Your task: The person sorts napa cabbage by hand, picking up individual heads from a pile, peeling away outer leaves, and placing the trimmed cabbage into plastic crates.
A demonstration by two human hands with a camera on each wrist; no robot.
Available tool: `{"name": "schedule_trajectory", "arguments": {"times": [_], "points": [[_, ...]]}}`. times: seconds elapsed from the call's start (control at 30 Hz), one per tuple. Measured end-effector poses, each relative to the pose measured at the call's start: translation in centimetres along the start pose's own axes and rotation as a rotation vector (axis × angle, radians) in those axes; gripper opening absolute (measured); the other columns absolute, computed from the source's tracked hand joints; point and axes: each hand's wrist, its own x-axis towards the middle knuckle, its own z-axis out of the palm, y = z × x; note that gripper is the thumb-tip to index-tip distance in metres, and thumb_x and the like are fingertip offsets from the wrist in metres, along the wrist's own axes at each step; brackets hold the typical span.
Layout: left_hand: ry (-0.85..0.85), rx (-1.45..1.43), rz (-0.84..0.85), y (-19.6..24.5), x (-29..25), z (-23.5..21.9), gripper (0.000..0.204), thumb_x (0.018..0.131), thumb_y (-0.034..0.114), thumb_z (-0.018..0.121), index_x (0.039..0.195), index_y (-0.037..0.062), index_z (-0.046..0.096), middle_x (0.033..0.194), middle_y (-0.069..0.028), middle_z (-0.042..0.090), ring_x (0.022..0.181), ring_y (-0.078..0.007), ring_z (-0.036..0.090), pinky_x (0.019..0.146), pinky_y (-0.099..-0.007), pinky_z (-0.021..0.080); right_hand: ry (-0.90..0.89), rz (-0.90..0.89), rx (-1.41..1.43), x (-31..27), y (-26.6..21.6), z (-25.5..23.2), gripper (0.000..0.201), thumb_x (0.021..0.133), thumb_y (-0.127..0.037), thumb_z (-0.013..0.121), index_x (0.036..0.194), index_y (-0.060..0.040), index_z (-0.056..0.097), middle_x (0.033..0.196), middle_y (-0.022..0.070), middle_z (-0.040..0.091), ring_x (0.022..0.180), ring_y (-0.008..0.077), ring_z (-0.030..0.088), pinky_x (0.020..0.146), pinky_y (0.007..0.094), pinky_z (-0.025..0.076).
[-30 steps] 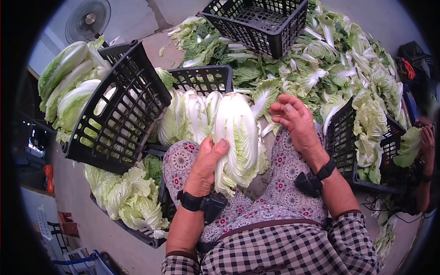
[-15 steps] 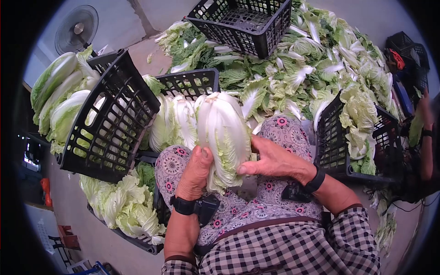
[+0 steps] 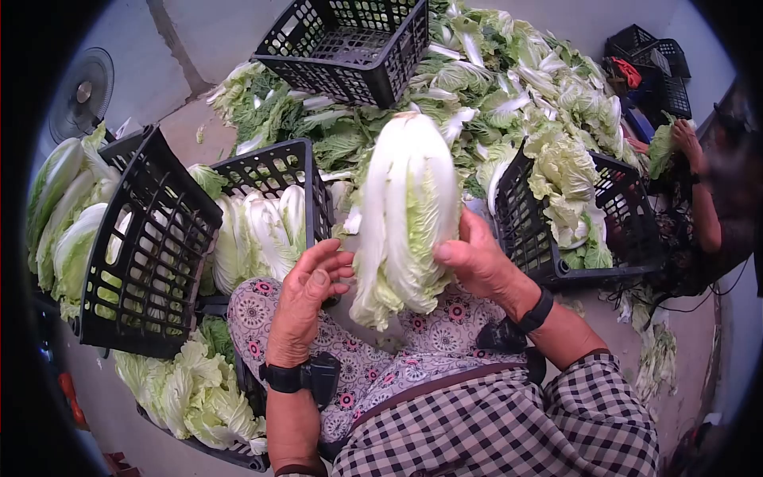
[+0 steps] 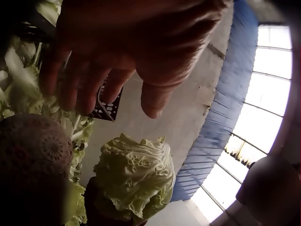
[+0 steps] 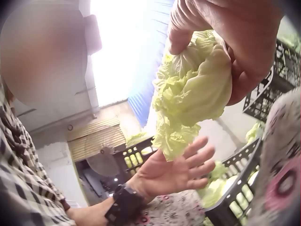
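Note:
A pale napa cabbage (image 3: 407, 215) is held up over the lap, its white base pointing away and its leafy end toward the body. My right hand (image 3: 486, 258) grips it along its right side, thumb across the front; the right wrist view shows the fingers round the cabbage (image 5: 197, 84). Just left of it, my left hand (image 3: 306, 290) stands apart from the cabbage with fingers spread and loosely bent. In the left wrist view the left hand (image 4: 127, 56) holds nothing, and the cabbage's leafy end (image 4: 136, 179) shows beyond it.
Left, a tilted black crate (image 3: 151, 246) and an upright one (image 3: 310, 187) hold cabbages. Loose leaves (image 3: 191, 393) fill a lower crate. A large leaf pile (image 3: 509, 87) lies ahead, with a black crate (image 3: 342, 71) on it. Another crate (image 3: 548, 262) with leaves stands right, near another person's arm (image 3: 703, 207).
The right hand, first free, has taken hold of the cabbage and turned it. The left hand has let go and drawn away to the left. The head view has swung right.

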Motion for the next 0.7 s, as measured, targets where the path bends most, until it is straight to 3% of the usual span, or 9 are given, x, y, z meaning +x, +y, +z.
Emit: {"name": "schedule_trajectory", "arguments": {"times": [0.03,0.07,0.23,0.3,0.4,0.5,0.57,0.63,0.7], "points": [[0.0,0.041,-0.039,0.1,0.0,-0.3,0.076,0.081,0.053,0.062,0.13,-0.0011,0.041,0.118,-0.0114,0.056,0.1,-0.0159,0.056,0.083,-0.0255,0.044,0.074,-0.035,-0.013,-0.4,-0.6,-1.0,0.077,0.072,-0.023,0.075,0.133,0.0013,0.034,0.125,0.0114,0.05,0.114,0.0196,0.049,0.1,0.0339,0.038],[0.013,0.0,-0.011,-0.2,0.0,-0.5,0.061,0.085,0.04,0.063,0.125,-0.0014,0.045,0.111,-0.0128,0.059,0.097,-0.0188,0.059,0.081,-0.0291,0.048,0.147,-0.108,-0.087,-0.7,-1.4,-2.2,0.075,0.073,-0.026,0.074,0.132,0.0019,0.035,0.122,0.0115,0.051,0.112,0.0204,0.051,0.1,0.0344,0.039],[-0.002,0.018,-0.032,-0.3,0.0,-0.7,0.056,0.086,0.036,0.062,0.124,-0.002,0.046,0.111,-0.0133,0.059,0.097,-0.0188,0.059,0.081,-0.0291,0.049,0.496,-0.492,-0.137,-2.6,-5.5,-9.8,0.061,0.083,-0.033,0.065,0.127,0.0013,0.041,0.119,0.0098,0.054,0.107,0.0209,0.054,0.095,0.0361,0.043],[-0.009,0.015,-0.027,-0.3,-0.1,-0.7,0.055,0.086,0.035,0.062,0.124,-0.0023,0.046,0.111,-0.0133,0.059,0.097,-0.0186,0.059,0.082,-0.0291,0.049,0.718,-0.56,-0.046,-4.0,-7.3,-12.8,0.056,0.087,-0.032,0.06,0.131,-0.0025,0.041,0.126,0.01,0.051,0.112,0.0236,0.053,0.098,0.0409,0.04],[-0.025,0.01,-0.02,-0.1,0.0,-0.6,0.055,0.086,0.034,0.062,0.124,-0.0026,0.046,0.11,-0.0133,0.059,0.097,-0.0183,0.059,0.082,-0.0288,0.049,0.847,-0.594,-0.133,-7.2,-9.1,-19.2,0.055,0.088,-0.032,0.06,0.131,-0.0044,0.042,0.127,0.0106,0.052,0.112,0.0249,0.053,0.094,0.0422,0.044],[-0.031,0.011,-0.022,-0.1,-0.1,-0.5,0.055,0.086,0.035,0.062,0.124,-0.0026,0.046,0.11,-0.0131,0.059,0.097,-0.0181,0.059,0.082,-0.0283,0.049,1.019,-0.45,-0.215,-9.3,-8.2,-24.2,0.05,0.086,-0.027,0.063,0.126,-0.0034,0.046,0.119,0.009,0.056,0.107,0.0244,0.055,0.087,0.0413,0.048],[-0.025,0.013,-0.022,-0.1,-0.1,-0.5,0.056,0.086,0.035,0.062,0.124,-0.0024,0.046,0.11,-0.013,0.059,0.097,-0.0179,0.059,0.082,-0.0281,0.049,1.056,-0.213,-0.179,-10.5,-6.8,-27.7,0.054,0.084,-0.035,0.064,0.127,-0.0069,0.047,0.118,0.0094,0.058,0.103,0.0255,0.058,0.083,0.0452,0.049],[-0.02,0.011,-0.033,-0.1,-0.1,-0.5,0.056,0.086,0.035,0.063,0.124,-0.0024,0.046,0.11,-0.013,0.059,0.097,-0.018,0.059,0.082,-0.0281,0.049,1.033,0.034,-0.116,-11.1,-5.7,-27.8,0.058,0.083,-0.043,0.063,0.128,-0.0105,0.047,0.121,0.0085,0.057,0.103,0.0263,0.059,0.081,0.0507,0.048],[-0.023,0.01,-0.041,-0.2,0.1,-0.5,0.057,0.085,0.036,0.063,0.124,-0.0023,0.046,0.11,-0.0129,0.059,0.097,-0.018,0.059,0.082,-0.0282,0.049,1.036,0.221,-0.301,-11.4,-4.2,-27.5,0.063,0.08,-0.05,0.064,0.13,-0.0163,0.045,0.123,0.005,0.057,0.108,0.0266,0.055,0.084,0.0501,0.041]]}}
